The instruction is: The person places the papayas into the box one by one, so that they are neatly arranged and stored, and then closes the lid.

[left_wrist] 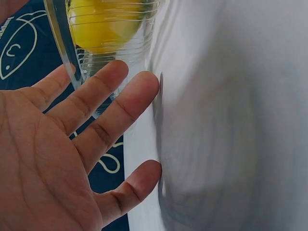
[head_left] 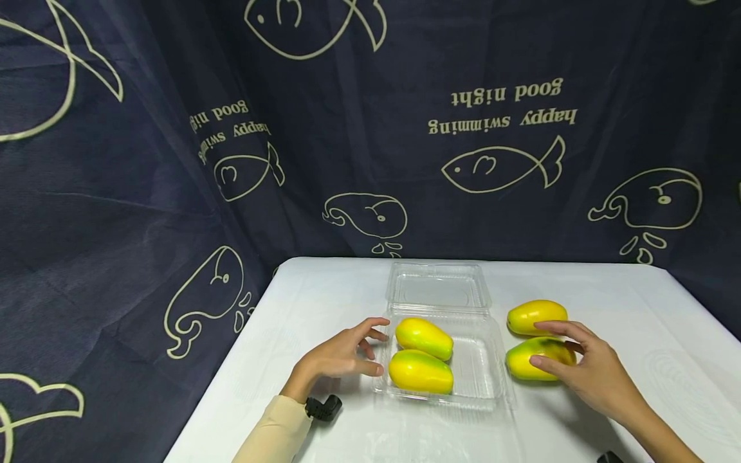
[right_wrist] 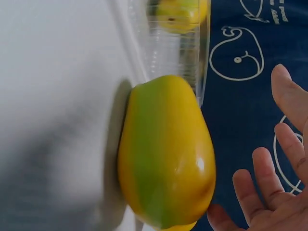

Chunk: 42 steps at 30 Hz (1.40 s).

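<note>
A clear plastic clamshell box lies with its lid folded back, away from me. Two yellow-green papayas lie in its left half. My left hand is beside the box's left wall, fingers spread and holding nothing. To the right of the box, two more papayas rest on the table, a farther papaya and a nearer papaya. Over the nearer one hovers my right hand, fingers loosely bent. The right wrist view shows a gap between most of its fingers and that papaya.
A white cloth covers the table. Dark blue curtains with fish and whale drawings hang behind it and along the left. A black wrist camera is strapped at my left sleeve.
</note>
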Each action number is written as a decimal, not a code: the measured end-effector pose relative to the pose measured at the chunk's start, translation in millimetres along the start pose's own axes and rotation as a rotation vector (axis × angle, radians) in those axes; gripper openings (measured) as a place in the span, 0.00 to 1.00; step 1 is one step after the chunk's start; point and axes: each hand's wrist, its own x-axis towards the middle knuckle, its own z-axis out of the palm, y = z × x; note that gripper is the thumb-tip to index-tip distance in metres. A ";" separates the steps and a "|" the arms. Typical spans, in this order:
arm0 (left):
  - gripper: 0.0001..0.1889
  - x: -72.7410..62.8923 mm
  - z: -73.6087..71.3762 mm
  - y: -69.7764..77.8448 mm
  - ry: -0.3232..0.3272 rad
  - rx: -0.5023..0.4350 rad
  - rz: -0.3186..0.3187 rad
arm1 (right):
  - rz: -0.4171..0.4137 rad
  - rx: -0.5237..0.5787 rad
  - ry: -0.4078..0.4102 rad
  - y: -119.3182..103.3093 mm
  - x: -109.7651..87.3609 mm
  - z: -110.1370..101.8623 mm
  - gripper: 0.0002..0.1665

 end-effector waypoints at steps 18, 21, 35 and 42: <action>0.45 2.3 1.1 -0.7 0.004 0.004 -0.008 | 0.029 -0.053 -0.044 29.5 -2.1 -13.0 0.31; 0.45 2.9 1.1 -1.2 0.003 0.007 -0.006 | 0.034 -0.061 -0.048 33.3 -2.3 -12.8 0.31; 0.46 3.1 0.5 -2.4 -0.001 0.001 -0.003 | 0.061 -0.017 -0.110 45.1 -1.3 -7.0 0.35; 0.46 3.6 0.9 -1.7 0.000 -0.005 -0.007 | 0.085 -0.033 -0.134 49.0 -3.7 -5.1 0.36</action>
